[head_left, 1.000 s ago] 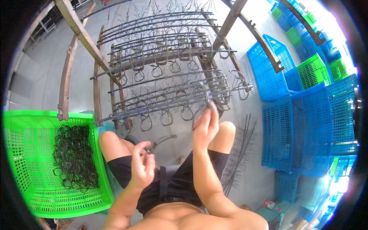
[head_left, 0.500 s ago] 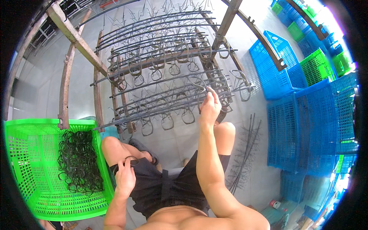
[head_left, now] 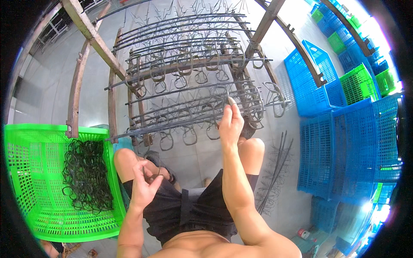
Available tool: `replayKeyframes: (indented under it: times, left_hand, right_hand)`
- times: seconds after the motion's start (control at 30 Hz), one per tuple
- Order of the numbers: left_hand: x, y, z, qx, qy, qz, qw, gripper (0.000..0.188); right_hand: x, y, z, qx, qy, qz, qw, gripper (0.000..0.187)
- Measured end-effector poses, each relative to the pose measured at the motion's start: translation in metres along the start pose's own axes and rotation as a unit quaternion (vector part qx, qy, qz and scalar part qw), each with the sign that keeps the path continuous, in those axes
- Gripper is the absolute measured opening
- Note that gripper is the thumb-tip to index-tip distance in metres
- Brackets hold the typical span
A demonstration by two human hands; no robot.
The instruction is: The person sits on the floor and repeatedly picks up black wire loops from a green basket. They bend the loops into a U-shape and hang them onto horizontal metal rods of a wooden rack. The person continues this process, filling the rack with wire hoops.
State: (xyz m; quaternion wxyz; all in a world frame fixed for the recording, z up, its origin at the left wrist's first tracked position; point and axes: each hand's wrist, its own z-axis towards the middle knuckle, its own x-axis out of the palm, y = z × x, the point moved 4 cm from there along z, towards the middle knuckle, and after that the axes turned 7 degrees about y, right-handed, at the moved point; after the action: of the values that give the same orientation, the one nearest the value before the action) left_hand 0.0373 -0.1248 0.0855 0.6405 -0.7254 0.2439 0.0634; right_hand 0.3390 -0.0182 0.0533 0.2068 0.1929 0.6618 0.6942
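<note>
Light was bright overall, strongest at the upper right, where the view burned out to white with a violet fringe. Smaller glare spots flared low beside the blue crates (head_left: 318,150). Shadows on the pale floor (head_left: 51,90) were soft. Fisheye distortion was strong — rack posts (head_left: 77,94) bowed, corners fell to black — and fine far detail blurred.

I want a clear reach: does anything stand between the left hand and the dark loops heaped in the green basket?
Yes: the right wall of the green basket stands between the left hand and the heaped dark loops. The left knee also sits beside that wall, slightly ahead of the hand.
</note>
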Motion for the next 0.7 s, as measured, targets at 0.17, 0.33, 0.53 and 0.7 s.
replayKeyframes:
  times: [0.17, 0.33, 0.53, 0.7]
  left_hand:
    - [0.027, -0.003, 0.01, -0.025, 0.059, -0.253, 0.965, 0.06]
    - [0.034, -0.021, 0.015, -0.106, 0.213, -0.355, 0.904, 0.05]
    - [0.025, -0.034, 0.026, 0.012, 0.22, -0.087, 0.972, 0.027]
    - [0.004, -0.049, 0.039, 0.079, 0.151, -0.149, 0.974, 0.019]
  right_hand:
    - [-0.005, 0.0, 0.001, 0.001, 0.025, -0.027, 0.999, 0.029]
    - [-0.015, 0.003, 0.008, 0.041, 0.018, -0.026, 0.999, 0.03]
    - [0.005, 0.08, -0.049, -0.28, 0.002, -0.468, 0.838, 0.045]
    - [0.035, 0.093, -0.103, -0.074, 0.601, -0.12, 0.787, 0.033]
